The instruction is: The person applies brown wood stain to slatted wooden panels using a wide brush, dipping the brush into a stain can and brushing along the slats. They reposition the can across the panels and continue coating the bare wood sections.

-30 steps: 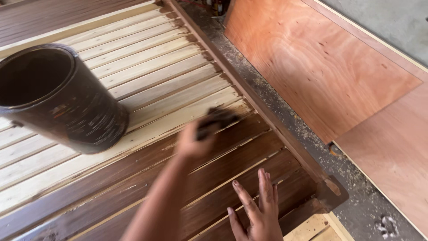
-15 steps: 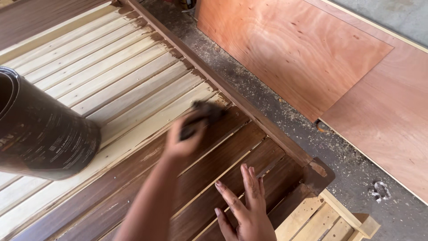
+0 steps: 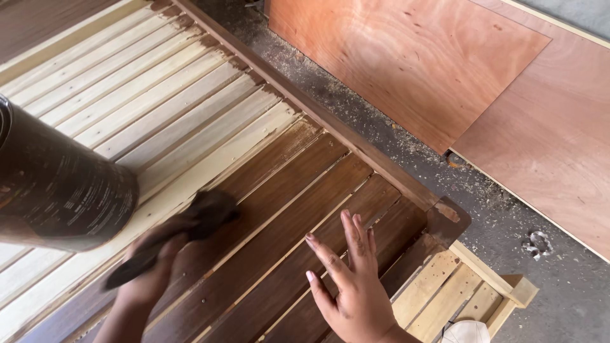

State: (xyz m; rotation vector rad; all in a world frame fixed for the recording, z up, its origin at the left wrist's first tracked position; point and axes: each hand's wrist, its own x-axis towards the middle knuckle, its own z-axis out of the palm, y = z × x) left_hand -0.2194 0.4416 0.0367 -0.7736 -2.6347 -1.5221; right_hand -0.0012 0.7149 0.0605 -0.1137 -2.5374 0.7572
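A slatted wooden panel lies flat, its far slats pale and bare, its near slats stained dark brown. My left hand is closed on a dark, stain-soaked brush, blurred with motion, at the border between pale and dark slats. My right hand rests palm down on the dark slats near the panel's corner, with its fingers spread and nothing in it. A dark, stain-smeared cylindrical can stands on the pale slats just left of the brush.
The panel's dark frame rail runs diagonally beside a dusty concrete floor with sawdust. Reddish plywood sheets lie on the floor beyond. A pale wooden pallet-like frame sits under the panel's corner.
My left hand has swept the brush along the slats from near the frame rail down and left toward the can. My right hand stays flat on the dark slats.
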